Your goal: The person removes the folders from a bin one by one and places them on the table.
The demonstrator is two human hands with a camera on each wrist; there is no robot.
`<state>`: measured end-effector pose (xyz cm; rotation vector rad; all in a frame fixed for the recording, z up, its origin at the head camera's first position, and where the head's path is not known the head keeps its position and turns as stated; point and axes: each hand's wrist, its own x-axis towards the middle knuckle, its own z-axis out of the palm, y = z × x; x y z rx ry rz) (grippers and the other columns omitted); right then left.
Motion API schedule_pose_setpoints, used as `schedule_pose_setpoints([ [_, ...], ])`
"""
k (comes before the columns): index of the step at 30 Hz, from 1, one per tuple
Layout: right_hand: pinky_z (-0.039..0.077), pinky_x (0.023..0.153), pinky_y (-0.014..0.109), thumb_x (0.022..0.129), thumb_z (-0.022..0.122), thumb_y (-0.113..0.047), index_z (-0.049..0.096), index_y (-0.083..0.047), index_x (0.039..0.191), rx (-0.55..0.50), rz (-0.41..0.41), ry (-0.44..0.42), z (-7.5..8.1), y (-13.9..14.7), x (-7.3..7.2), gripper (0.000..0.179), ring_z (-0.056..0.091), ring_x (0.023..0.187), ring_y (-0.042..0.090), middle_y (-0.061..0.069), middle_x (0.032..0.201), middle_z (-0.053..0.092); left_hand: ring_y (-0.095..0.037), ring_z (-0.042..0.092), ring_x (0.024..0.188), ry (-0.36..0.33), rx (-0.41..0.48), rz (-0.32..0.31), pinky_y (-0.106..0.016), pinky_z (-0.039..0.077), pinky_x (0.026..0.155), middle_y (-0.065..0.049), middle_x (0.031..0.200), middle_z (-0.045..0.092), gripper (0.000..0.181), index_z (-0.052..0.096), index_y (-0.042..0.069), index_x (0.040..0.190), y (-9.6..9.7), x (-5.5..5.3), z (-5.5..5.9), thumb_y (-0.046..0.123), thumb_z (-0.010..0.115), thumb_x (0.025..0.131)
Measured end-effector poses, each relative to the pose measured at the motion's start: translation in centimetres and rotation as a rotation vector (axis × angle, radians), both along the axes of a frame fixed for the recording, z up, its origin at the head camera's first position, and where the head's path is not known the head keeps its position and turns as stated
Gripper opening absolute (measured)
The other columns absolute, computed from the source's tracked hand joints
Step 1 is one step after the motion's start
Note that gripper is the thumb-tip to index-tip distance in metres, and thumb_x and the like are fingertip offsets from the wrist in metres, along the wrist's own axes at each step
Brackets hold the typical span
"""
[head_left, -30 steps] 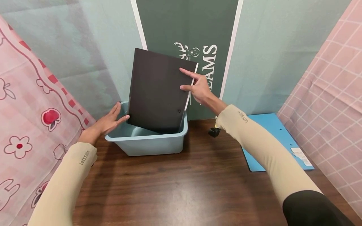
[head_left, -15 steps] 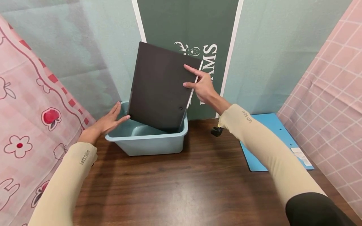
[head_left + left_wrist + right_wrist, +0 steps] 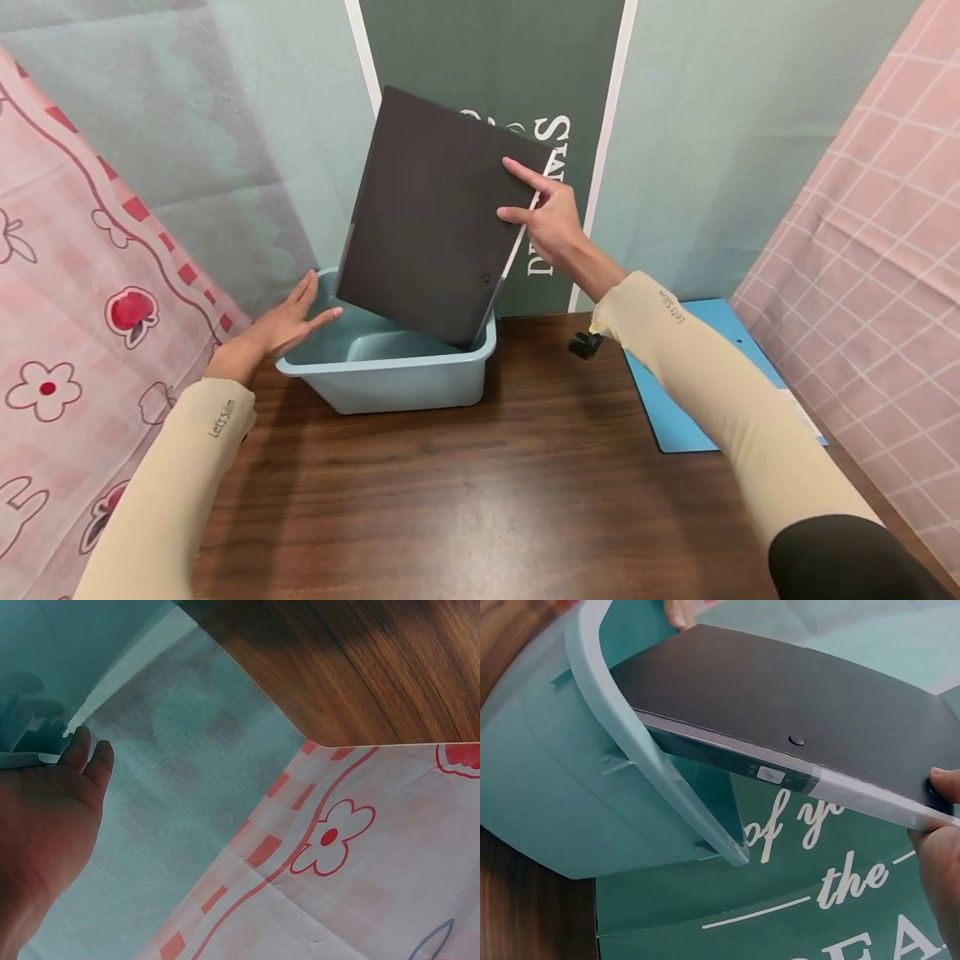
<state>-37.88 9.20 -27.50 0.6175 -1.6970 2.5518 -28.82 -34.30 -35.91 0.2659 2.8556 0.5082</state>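
A black file binder with a white strip along its spine stands tilted, its lower corner inside a light blue plastic basin. My right hand grips the binder by its spine side, thumb and index finger lying on the cover facing me; the fingers behind are hidden. In the right wrist view a small label shows on the spine of the binder. With fingers spread and fairly straight, my left hand rests at the left rim of the basin, apart from the binder.
On the right of the wooden table lies a blue flat file, partly behind my right sleeve. A small black object shows below my right wrist. Cloths hang at the back and both sides, including a pink floral one.
My right hand has lifted the binder up and to the right, tilting it further. Less of the binder is inside the basin. The left hand has stayed at the rim.
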Motion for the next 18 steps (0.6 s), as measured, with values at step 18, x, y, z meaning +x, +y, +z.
schedule_pose_setpoints([
  [18, 0.064, 0.085, 0.037, 0.081, 0.065, 0.036, 0.065, -0.007, 0.146, -0.208, 0.044, -0.077, 2.4, 3.4, 0.7, 0.078, 0.065, 0.127, 0.03, 0.019, 0.148, 0.06, -0.054, 0.008, 0.159, 0.009, -0.008, 0.007, -0.072, 0.015, 0.122, -0.012, 0.175, -0.024, 0.099, -0.019, 0.011, 0.166, 0.0, 0.1, 0.1, 0.068, 0.036, 0.107],
])
